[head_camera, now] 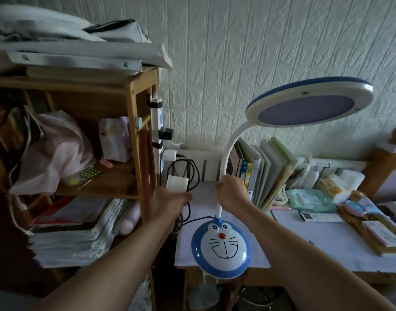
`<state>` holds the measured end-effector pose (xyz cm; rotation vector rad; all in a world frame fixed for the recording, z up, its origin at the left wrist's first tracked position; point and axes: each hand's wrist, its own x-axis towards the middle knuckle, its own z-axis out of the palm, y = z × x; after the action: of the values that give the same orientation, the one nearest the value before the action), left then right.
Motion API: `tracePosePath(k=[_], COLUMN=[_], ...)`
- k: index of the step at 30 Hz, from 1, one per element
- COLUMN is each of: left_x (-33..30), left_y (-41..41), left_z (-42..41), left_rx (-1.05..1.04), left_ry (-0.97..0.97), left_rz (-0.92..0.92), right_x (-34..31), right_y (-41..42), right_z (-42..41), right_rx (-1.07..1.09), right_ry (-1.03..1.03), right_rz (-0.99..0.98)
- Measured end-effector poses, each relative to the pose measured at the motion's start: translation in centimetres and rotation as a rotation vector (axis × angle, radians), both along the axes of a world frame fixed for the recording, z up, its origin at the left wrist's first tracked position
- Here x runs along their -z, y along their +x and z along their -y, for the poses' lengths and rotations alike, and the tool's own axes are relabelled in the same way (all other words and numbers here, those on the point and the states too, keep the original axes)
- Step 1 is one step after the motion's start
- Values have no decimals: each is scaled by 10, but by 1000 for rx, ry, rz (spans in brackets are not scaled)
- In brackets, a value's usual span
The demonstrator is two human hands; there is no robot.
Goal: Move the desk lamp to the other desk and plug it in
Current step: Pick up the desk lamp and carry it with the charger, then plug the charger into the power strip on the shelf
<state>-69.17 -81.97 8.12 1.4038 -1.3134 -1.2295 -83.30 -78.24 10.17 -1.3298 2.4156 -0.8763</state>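
The desk lamp has a blue and white cartoon-cat base [221,243], a white bendy neck and a round blue-rimmed head [309,104]. Its base sits at the front left edge of the desk [316,243], partly overhanging. My right hand [233,191] is closed around the lamp's neck low down. My left hand [170,200] holds a white plug block [176,184] with the black cord [192,221] trailing to the lamp's base. A white power strip [156,122] runs upright on the wooden shelf's post, with a black adapter and a white charger plugged in.
A wooden shelf unit [129,104] at left holds bags, papers and book stacks. Upright books [264,169] stand behind the lamp. Tissues, bottles, a remote and framed items [381,234] crowd the desk's right side. A bin stands under the desk.
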Motion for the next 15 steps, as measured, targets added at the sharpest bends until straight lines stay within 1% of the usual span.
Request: tracePosePath(k=[5, 10, 15], left_x=[3, 16, 26], left_y=[-34, -65, -102], left_z=[47, 88, 126], left_rx=[5, 27, -27], left_ry=[-15, -10, 19], left_rz=[-15, 12, 33], right_x=[3, 15, 30], right_y=[-31, -65, -102], right_z=[46, 92, 141], right_rx=[-32, -38, -100], right_ry=[-15, 3, 6], right_rz=[-72, -75, -56])
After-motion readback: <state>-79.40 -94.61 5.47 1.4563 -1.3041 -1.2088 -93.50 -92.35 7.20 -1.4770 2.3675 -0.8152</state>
